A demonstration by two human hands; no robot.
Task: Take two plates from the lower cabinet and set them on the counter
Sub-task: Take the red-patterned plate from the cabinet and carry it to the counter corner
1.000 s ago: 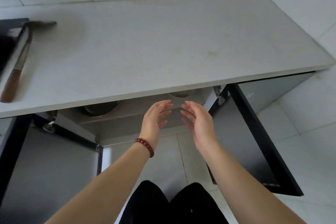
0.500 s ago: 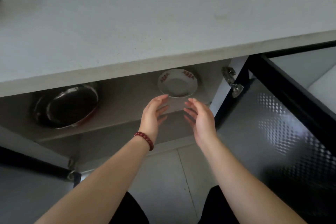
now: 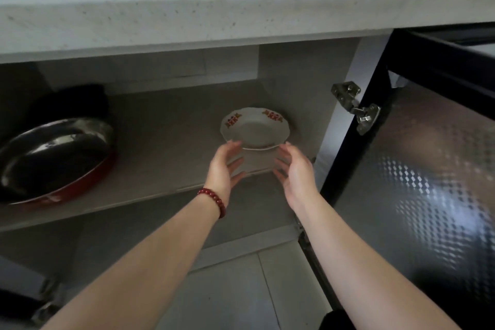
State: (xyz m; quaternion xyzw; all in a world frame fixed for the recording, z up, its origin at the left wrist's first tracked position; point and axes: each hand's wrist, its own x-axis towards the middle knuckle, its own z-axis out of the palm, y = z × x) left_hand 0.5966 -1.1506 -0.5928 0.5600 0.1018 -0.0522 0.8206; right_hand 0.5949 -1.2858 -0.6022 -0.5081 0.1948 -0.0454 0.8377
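A small stack of white plates (image 3: 255,128) with red patterns on the scalloped rim sits on the upper shelf (image 3: 166,147) inside the open lower cabinet. A second rim shows under the top plate's near edge. My left hand (image 3: 224,166), with a red bead bracelet on the wrist, is open just left of the stack's near edge, fingertips at the rim. My right hand (image 3: 293,169) is open on the right side, fingertips close to the rim. Neither hand holds anything. The grey counter (image 3: 241,8) runs overhead.
A dark pan with a red outside (image 3: 53,158) lies on the shelf's left part. The black-framed cabinet door (image 3: 428,169) with patterned glass stands open on the right, its metal hinge (image 3: 356,107) near the stack. Tiled floor (image 3: 241,289) lies below.
My view has dropped lower and closer, so the cabinet's inside is in sight. Both open hands have reached further in, up to the near rim of the plates.
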